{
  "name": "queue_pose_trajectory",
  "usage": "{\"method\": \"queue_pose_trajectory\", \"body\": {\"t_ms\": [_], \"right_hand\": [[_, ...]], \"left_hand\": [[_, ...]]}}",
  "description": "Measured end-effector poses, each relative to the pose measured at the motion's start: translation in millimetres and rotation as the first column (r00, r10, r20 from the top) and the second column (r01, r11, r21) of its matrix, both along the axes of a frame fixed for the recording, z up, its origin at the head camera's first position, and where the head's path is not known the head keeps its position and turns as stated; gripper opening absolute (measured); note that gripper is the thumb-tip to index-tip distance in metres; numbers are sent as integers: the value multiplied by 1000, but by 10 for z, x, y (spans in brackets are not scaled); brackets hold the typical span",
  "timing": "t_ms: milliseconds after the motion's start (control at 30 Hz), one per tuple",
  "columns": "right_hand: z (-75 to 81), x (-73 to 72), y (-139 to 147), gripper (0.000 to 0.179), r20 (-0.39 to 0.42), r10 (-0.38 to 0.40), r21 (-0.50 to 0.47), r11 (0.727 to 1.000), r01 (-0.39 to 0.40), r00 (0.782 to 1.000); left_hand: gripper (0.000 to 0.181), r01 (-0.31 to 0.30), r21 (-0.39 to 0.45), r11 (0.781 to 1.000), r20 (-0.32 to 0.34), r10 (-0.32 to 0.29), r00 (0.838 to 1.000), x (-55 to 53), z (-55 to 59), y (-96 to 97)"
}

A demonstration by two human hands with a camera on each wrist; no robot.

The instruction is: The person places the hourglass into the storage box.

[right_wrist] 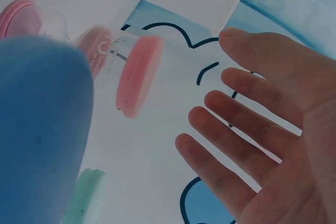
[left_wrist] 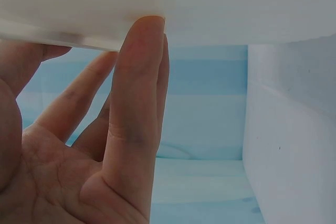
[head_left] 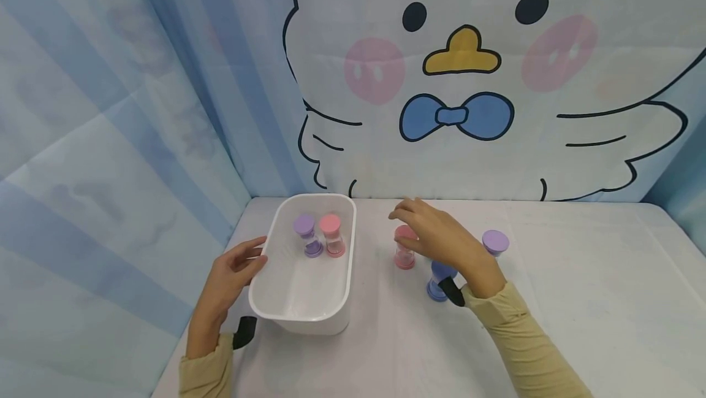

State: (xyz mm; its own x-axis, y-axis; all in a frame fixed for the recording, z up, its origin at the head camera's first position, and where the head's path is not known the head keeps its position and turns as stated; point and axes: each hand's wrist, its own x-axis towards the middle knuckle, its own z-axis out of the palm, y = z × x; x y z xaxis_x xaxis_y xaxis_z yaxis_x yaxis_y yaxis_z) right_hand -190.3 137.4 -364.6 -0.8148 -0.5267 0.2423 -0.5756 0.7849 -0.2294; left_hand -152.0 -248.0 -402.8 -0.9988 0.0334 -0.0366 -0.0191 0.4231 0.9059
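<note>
White bin (head_left: 317, 327), near left edge of desk (head_left: 584, 287) — left hand (head_left: 231, 275) against it, fingers nearly straight, thumb contact unclear, presumably steadying. Loose pink timer (head_left: 405, 259), toward back edge — right hand (head_left: 438, 232) just beside, spread, empty.

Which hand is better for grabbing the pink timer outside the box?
Probably the right hand: it is empty and close to that pink timer. The left hand touches the box, which stands between it and that timer.
</note>
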Motion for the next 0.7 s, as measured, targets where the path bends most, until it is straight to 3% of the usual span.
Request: {"method": "queue_pose_trajectory", "body": {"t_ms": [700], "right_hand": [[-164, -40, 11, 49, 133, -26, 13, 1000, 24, 991]], "left_hand": [[51, 3, 10, 1000, -13, -3, 1000, 4, -1, -5]]}}
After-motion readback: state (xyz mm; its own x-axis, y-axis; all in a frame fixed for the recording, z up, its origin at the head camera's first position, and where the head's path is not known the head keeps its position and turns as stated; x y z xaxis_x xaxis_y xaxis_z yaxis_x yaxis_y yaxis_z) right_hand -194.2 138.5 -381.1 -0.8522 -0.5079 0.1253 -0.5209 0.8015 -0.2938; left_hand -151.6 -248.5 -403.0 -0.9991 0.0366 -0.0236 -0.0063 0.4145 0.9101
